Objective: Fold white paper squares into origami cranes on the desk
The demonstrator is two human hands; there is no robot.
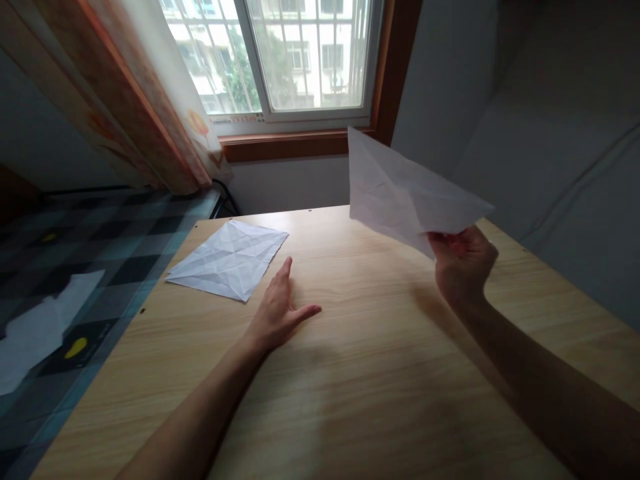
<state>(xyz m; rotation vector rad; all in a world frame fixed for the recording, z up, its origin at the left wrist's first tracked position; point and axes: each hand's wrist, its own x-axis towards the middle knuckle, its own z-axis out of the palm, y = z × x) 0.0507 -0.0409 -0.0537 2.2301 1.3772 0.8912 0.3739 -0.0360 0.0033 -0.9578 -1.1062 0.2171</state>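
Note:
My right hand [463, 261] is raised above the wooden table [380, 373] and pinches the lower corner of a white creased sheet of paper [395, 193], which stands up in the air and is partly folded. My left hand [280, 308] rests flat on the tabletop with fingers stretched out and thumb spread, holding nothing. A second white creased sheet [230, 259] lies flat on the table just left of and beyond my left hand, not touching it.
A bed with a dark checked cover [75, 267] runs along the table's left edge, with white paper [35, 330] on it. A window [295, 53] and an orange curtain [150, 100] are behind. A grey wall stands to the right.

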